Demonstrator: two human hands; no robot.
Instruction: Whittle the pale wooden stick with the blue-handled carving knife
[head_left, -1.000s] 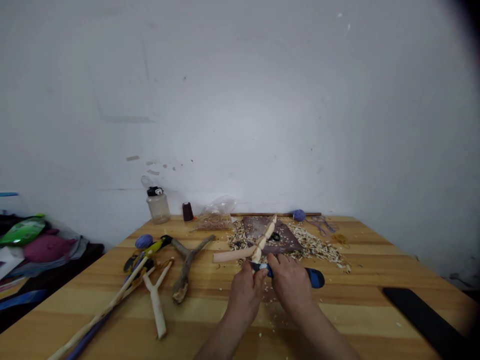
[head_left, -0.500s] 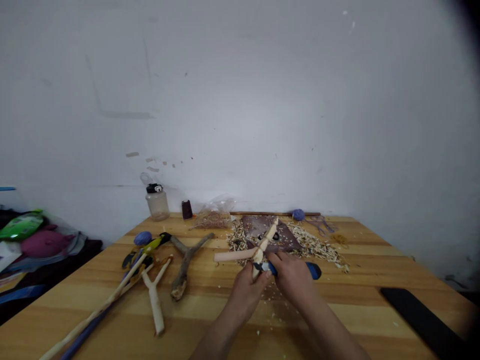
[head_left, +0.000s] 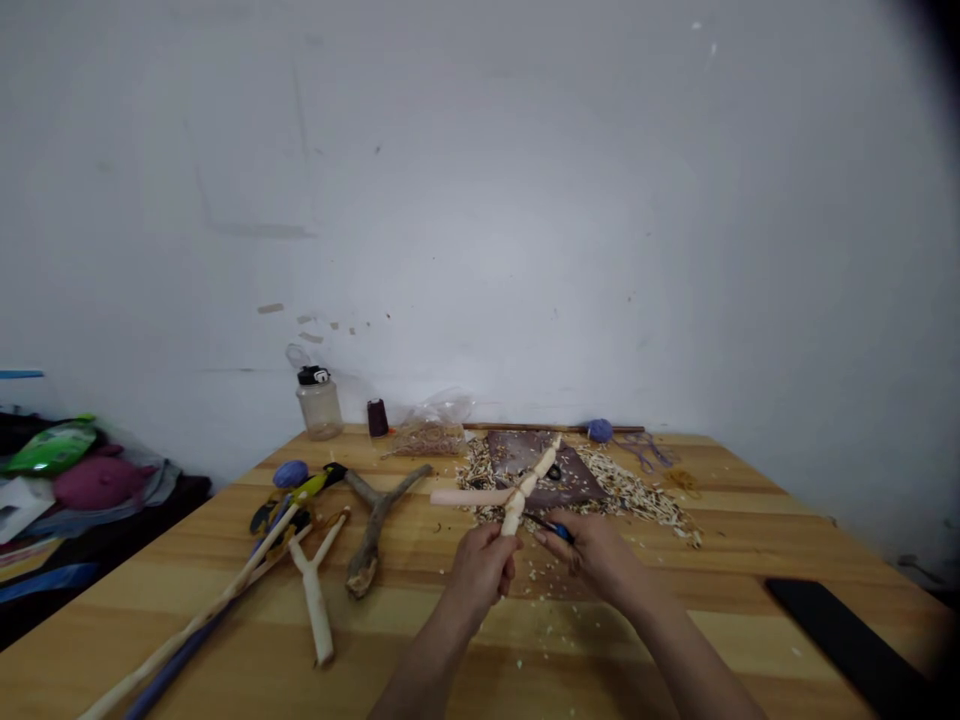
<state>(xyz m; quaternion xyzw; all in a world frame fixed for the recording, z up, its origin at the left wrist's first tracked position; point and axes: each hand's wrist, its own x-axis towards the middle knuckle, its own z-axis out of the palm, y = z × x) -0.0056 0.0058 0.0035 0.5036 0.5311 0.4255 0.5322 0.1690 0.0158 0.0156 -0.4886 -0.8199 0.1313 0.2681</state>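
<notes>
A peeled, pale forked branch (head_left: 527, 487) is held over the table, one arm pointing left and the other up to the right. My left hand (head_left: 482, 566) is closed round its lower end. Just to the right, my right hand (head_left: 595, 552) grips a blue and black knife (head_left: 560, 531), its dark blade pointing left at the branch's stem; whether the blade touches the wood I cannot tell. Behind both hands lies a dark brown sheet (head_left: 581, 478) strewn with wood shavings (head_left: 637, 492).
Left on the wooden table (head_left: 405, 640) lie a bark-covered fork (head_left: 373, 530), a peeled fork (head_left: 313, 600) and long sticks (head_left: 180, 640). A clear bottle (head_left: 320, 408), dark spool (head_left: 377, 418) and plastic bag (head_left: 431, 430) stand behind. A black flat object (head_left: 840, 640) lies right.
My right hand has turned and moved slightly right, with the knife now mostly hidden in it. The branch has tilted a little, and my left hand has shifted slightly down its stem.
</notes>
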